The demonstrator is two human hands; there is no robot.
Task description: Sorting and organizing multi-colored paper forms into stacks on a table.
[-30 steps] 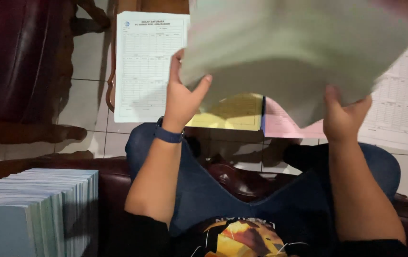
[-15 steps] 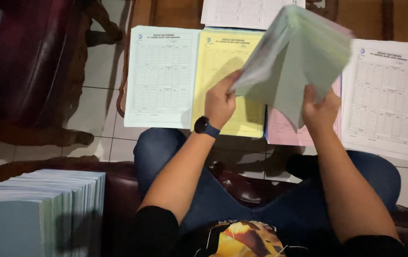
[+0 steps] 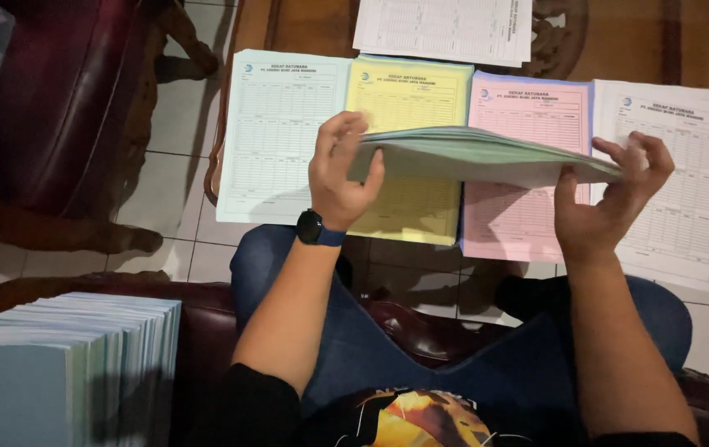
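- Dark red leather seating (image 3: pixel 420 331) sits nearest the camera, with the person's jeans-clad knees over a pale tiled floor (image 3: pixel 172 190); beside the seat on the person's left stands a tall pile of pale blue sheets (image 3: pixel 56 372).
- Left hand (image 3: pixel 339 178) (a dark watch (image 3: pixel 311 227) on its wrist) is closed on the near left end of a sheaf of pale green sheets (image 3: pixel 478 156), thumb on the near face, fingers curled over the top edge.
- Right hand (image 3: pixel 611 207) holds the sheaf's other end, thumb pressed up beneath it and fingers spread loosely around the far corner.
- That sheaf is held level in the air between the two hands, edge-on to the camera, above the counter and not touching the forms below.
- Squaring such a sheaf well, I judge, calls for an even grip at both ends, the edges kept flush and the middle kept from sagging or fanning.
- Further off, on the wooden counter (image 3: pixel 296 25), four stacks of printed forms lie side by side, edges touching or nearly so: a pale green stack (image 3: pixel 276 132), a yellow stack (image 3: pixel 408 91), a pink stack (image 3: pixel 520 108) and a white stack (image 3: pixel 685 165).
- Farthest away, another white form (image 3: pixel 445 29) lies beyond the yellow and pink ones.
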